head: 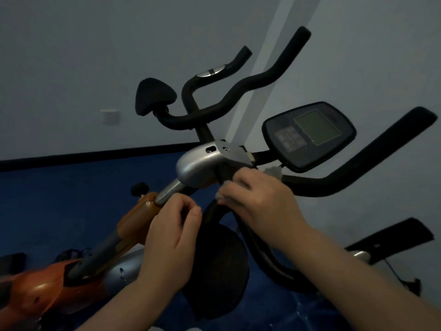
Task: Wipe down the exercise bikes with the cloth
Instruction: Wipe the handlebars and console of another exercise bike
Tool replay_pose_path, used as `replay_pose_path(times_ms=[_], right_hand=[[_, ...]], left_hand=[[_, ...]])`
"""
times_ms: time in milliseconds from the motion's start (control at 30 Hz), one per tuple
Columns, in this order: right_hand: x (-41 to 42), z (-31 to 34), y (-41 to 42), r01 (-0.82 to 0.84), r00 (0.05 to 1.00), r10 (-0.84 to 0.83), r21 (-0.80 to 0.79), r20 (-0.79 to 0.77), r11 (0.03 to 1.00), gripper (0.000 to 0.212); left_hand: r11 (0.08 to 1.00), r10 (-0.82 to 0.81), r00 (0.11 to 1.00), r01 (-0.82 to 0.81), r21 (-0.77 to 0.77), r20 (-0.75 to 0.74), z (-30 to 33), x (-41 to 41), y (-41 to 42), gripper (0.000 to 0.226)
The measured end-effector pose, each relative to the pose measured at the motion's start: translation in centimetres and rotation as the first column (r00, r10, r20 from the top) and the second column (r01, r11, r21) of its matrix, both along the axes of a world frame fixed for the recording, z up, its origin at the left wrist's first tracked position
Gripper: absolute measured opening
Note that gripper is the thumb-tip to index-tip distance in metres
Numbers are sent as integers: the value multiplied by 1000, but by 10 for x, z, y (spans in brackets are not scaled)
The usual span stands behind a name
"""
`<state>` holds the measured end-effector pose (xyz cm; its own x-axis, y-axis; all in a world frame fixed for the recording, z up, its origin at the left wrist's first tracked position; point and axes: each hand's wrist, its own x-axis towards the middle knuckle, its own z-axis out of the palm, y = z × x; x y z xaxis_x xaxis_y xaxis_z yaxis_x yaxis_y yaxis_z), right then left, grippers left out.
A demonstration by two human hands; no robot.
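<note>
Blue floor (59, 199); hands (257, 199) clutching cloth (272, 172).

Dim, bluish indoor light, soft shadows, slight blur, and wide-angle bending toward the edges.

Console (309, 136) right of the handlebar (238, 91), seat (155, 96) left (socket (110, 116) on the wall (71, 56) behind).

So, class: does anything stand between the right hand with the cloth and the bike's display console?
Nothing visible blocks it. The right hand presses the white cloth on the handlebar just below the console, with open space between them. The left hand is lower down, near the silver post, out of that path.
</note>
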<state>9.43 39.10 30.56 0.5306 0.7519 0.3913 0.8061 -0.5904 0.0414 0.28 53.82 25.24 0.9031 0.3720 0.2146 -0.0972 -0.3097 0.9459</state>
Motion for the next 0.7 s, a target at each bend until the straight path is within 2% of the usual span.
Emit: replay_pose_path(times_ms=[100, 167, 233, 300, 400, 500, 600, 700], right_hand=[[11, 21, -44, 120, 992, -120, -13, 26, 993, 22], [18, 42, -66, 266, 963, -266, -17, 43, 964, 28], [21, 54, -62, 358, 933, -360, 71, 7, 931, 27], [19, 49, -34, 357, 934, -354, 149, -46, 922, 22], [10, 16, -3, 317, 947, -320, 64, 33, 946, 16], [3, 15, -39, 403, 913, -406, 59, 50, 913, 20], [2, 35, -71, 533, 835, -540, 95, 103, 841, 23], [9, 39, -38, 556, 824, -567, 186, 2, 810, 23]], left_hand=[[998, -48, 999, 48, 36, -13, 15, 5, 8, 9], [992, -119, 993, 120, 37, -15, 31, 16, 9, 11], [980, -194, 981, 195, 45, -27, 48, 35, 5, 14], [970, -236, 971, 238, 41, -45, 59, 58, -4, 15], [959, -283, 954, 278, -54, -99, 60, 79, -13, 14], [935, -352, 923, 337, -114, -153, 51, 82, -15, 16], [917, -390, 907, 367, -155, -161, 42, 84, -15, 26], [907, -394, 906, 356, -224, -156, 40, 85, -13, 32]])
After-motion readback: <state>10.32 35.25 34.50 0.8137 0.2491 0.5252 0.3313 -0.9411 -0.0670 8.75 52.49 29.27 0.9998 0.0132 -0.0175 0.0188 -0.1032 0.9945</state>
